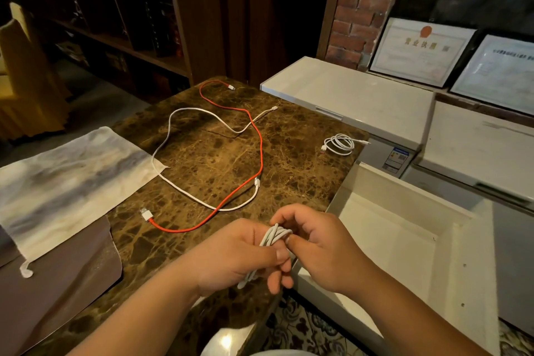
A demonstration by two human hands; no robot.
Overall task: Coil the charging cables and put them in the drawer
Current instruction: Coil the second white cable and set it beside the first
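Observation:
My left hand [239, 254] grips a coiled white cable [273, 235] over the near edge of the brown marble counter [289, 170]. My right hand [320, 243] pinches the top of the same coil with curled fingers. A long red cable [261, 150] lies uncoiled across the counter, crossing a loose white cable [170, 127]. A second white cable, coiled [340, 144], rests near the counter's right edge. The white drawer [404, 243] stands pulled out to the right of my hands; nothing shows in its visible part.
A pale cloth [66, 182] covers the counter's left side. White chest freezers [361, 101] stand behind the drawer, with framed certificates [422, 52] against the wall. Dark wooden shelves [115, 14] fill the back left. Patterned floor [303, 329] shows below the counter.

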